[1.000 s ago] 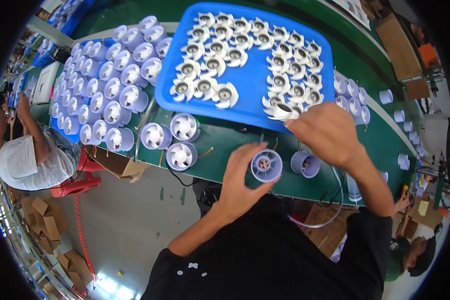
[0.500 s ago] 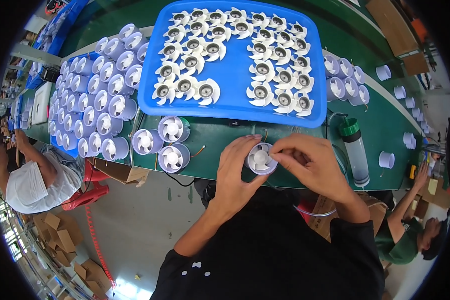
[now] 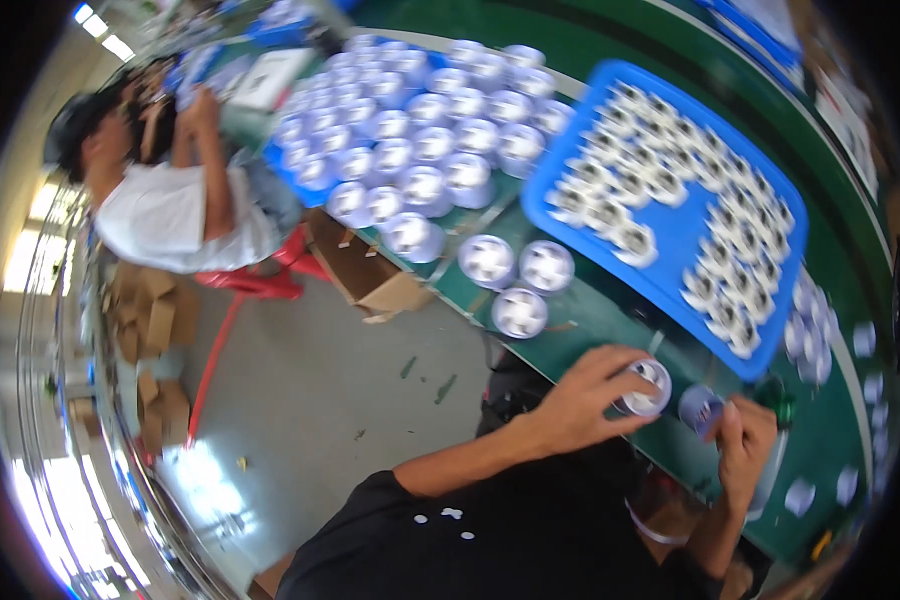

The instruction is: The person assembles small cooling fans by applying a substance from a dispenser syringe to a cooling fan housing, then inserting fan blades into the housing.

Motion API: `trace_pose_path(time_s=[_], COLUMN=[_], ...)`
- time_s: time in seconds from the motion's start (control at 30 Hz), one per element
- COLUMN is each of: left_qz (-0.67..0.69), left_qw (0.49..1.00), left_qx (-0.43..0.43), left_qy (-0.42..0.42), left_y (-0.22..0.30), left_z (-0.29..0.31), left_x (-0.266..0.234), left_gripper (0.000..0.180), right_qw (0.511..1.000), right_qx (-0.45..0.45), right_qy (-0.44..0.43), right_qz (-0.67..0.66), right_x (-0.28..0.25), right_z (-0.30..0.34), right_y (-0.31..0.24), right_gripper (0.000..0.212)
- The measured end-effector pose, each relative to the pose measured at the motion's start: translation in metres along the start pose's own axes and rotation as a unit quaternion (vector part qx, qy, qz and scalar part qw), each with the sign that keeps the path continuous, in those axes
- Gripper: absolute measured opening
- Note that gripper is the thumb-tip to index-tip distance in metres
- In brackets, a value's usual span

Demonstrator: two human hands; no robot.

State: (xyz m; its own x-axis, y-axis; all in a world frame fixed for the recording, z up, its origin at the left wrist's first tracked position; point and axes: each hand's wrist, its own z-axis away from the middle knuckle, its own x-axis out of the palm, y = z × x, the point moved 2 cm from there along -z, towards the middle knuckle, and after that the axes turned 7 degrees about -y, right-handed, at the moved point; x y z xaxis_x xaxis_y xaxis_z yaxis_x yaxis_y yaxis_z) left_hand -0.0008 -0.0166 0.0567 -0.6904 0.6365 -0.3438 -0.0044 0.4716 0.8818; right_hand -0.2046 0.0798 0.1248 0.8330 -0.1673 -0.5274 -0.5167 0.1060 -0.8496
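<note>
My left hand (image 3: 592, 405) grips a fan (image 3: 646, 388), a pale lilac round housing with a white bladed wheel inside, at the near edge of the green table. Just right of it, my right hand (image 3: 745, 445) has its fingers closed on a second lilac housing (image 3: 701, 408), whose inside is blurred. Beyond both hands lies a blue tray (image 3: 660, 278) holding many white fan wheels (image 3: 610, 215) with dark hubs. Three fans (image 3: 520, 312) with white wheels stand together left of my hands.
Many lilac fans (image 3: 430, 185) crowd the table at left. More housings (image 3: 810, 330) stand right of the tray. Partly hidden behind my right hand is a clear cylinder with a green cap (image 3: 778, 400). A person in white (image 3: 170, 215) sits left, near an open carton (image 3: 370, 270).
The view has swung, moving the scene. My right hand has left the fan in my left hand and now holds a second housing beside it. The left hand still holds its fan.
</note>
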Motion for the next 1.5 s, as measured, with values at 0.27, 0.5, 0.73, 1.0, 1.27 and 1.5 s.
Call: trace_pose_path(time_s=[0.27, 0.5, 0.73, 1.0, 1.27, 1.5], left_qz=[0.106, -0.141, -0.318, -0.157, -0.468, 0.031], left_qw=[0.98, 0.857, 0.747, 0.836, 0.767, 0.988], left_qx=[-0.101, -0.063, -0.324, -0.332, -0.206, -0.072], left_qy=[0.138, 0.492, 0.486, 0.408, 0.388, 0.136], left_y=[0.014, -0.048, -0.169, -0.236, -0.169, 0.015], left_z=[0.024, 0.029, 0.066, 0.043, 0.043, 0.011], left_x=[-0.078, -0.32, -0.5, -0.526, -0.452, -0.092], left_gripper=[0.069, 0.053, 0.069, 0.084, 0.047, 0.022], right_qw=[0.997, 0.985, 0.986, 0.982, 0.976, 0.933], right_qx=[0.057, 0.108, 0.104, 0.07, 0.065, 0.168], right_qy=[0.042, 0.12, 0.109, 0.171, 0.206, 0.318], right_qz=[-0.039, -0.067, -0.069, -0.03, 0.017, -0.01], right_x=[0.01, 0.016, 0.033, 0.011, 0.009, 0.008], right_z=[0.014, 0.043, 0.052, 0.059, 0.058, 0.038], right_y=[0.033, 0.073, 0.062, 0.049, 0.026, 0.045], right_gripper=[0.053, 0.056, 0.058, 0.056, 0.049, 0.021])
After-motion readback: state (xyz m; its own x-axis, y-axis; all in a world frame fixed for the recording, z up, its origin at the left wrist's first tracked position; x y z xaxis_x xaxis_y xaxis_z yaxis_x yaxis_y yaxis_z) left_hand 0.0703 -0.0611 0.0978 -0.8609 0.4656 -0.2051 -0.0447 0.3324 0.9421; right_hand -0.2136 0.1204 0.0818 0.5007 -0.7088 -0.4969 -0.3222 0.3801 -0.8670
